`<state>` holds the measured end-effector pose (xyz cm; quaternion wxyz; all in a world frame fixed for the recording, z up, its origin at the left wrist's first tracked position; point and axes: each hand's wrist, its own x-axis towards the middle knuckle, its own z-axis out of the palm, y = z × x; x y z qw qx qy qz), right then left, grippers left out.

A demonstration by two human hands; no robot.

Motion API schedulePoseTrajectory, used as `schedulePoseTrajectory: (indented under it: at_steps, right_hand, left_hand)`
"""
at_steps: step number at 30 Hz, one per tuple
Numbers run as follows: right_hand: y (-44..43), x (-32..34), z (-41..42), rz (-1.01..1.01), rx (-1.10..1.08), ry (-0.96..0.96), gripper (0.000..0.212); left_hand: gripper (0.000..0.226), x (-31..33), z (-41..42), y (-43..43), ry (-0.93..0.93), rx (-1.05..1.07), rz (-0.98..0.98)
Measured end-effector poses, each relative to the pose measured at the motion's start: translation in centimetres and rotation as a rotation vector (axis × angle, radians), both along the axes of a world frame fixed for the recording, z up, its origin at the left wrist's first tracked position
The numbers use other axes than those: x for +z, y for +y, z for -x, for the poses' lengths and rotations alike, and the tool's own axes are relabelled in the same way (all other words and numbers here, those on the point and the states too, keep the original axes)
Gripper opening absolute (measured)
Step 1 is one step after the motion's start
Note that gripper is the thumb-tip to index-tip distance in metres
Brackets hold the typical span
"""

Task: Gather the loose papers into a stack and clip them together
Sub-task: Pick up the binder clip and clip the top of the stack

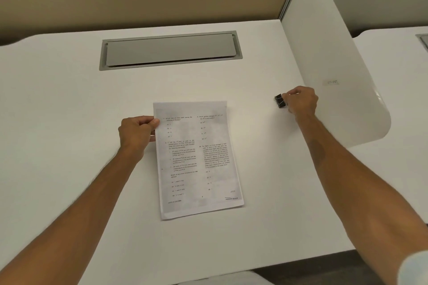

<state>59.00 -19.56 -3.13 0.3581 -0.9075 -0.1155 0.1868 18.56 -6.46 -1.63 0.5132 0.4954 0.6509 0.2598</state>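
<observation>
A stack of printed papers (199, 159) lies in the middle of the white desk (69, 122), its edges nearly flush. My left hand (136, 133) pinches the stack's upper left edge, thumb on top. To the right of the papers, my right hand (301, 102) holds a small black binder clip (279, 100) by its handles, just above or on the desk surface. The clip is well apart from the papers.
A grey cable-tray lid (171, 50) is set into the desk at the back. A white rounded divider panel (335, 65) stands along the desk's right side, just behind my right hand. A tan partition wall rises behind the desk.
</observation>
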Motion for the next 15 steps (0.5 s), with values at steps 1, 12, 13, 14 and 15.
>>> schedulePoseTrajectory:
  at_steps: [1, 12, 13, 14, 15]
  right_hand:
    - [0.0, 0.1, 0.0, -0.010, 0.002, 0.015, 0.023]
    - [1.1, 4.6, 5.6, -0.299, 0.354, 0.225, 0.030]
    - [1.6, 5.0, 6.2, -0.310, 0.390, 0.236, 0.034]
    - [2.1, 5.4, 6.8, -0.319, 0.435, 0.238, 0.035]
    - [2.8, 5.9, 7.5, -0.323, 0.487, 0.234, 0.035]
  left_hand:
    - [0.007, 0.0, 0.0, 0.0, 0.004, -0.005, 0.000]
    - [0.003, 0.7, -0.5, -0.1, 0.005, -0.050, -0.001]
    - [0.003, 0.8, -0.5, -0.2, 0.006, -0.057, -0.006]
    - [0.003, 0.9, -0.5, -0.3, 0.005, -0.063, -0.014]
    - [0.004, 1.0, -0.5, -0.4, 0.005, -0.069, -0.022]
